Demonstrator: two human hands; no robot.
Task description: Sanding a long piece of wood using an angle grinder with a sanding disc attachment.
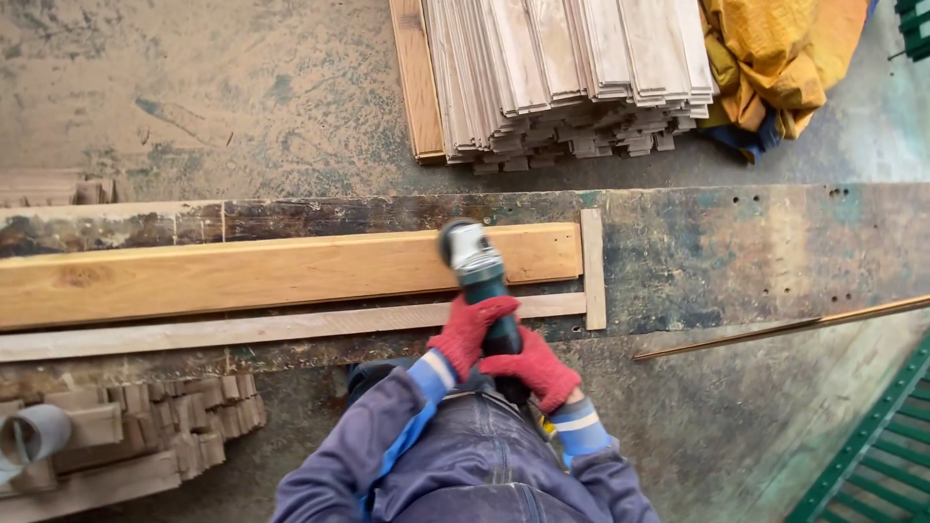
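Both hands, in red gloves, are closed around the body of one angle grinder [478, 274]. The left hand [466, 332] grips it nearer the head, and the right hand [534, 371] wraps the rear of the handle, closer to the person's body. The grinder's grey head sits on the top face of one long pale wooden plank [262, 271], close to that plank's right end.

The plank lies lengthwise on the worn table [697, 252], running off the left border of the view. Its right end butts against one short upright wooden stop strip [592, 269]. Just in front of the plank, along its near edge, lies one thinner grey-brown batten [242, 331], also reaching the stop strip. To the right of the stop the table surface is bare as far as its near edge, where one thin rod [785, 327] lies slanting across the corner. Behind the plank a narrow band of table remains before the far edge.

On the floor beyond the table sits one big stack of thin boards [572, 73], with a crumpled yellow tarp [785, 58] beside it on the right. At lower left is a heap of short wood offcuts [145, 426] and one grey pipe end [34, 433]. Green metal framing [872, 436] borders the lower right corner.
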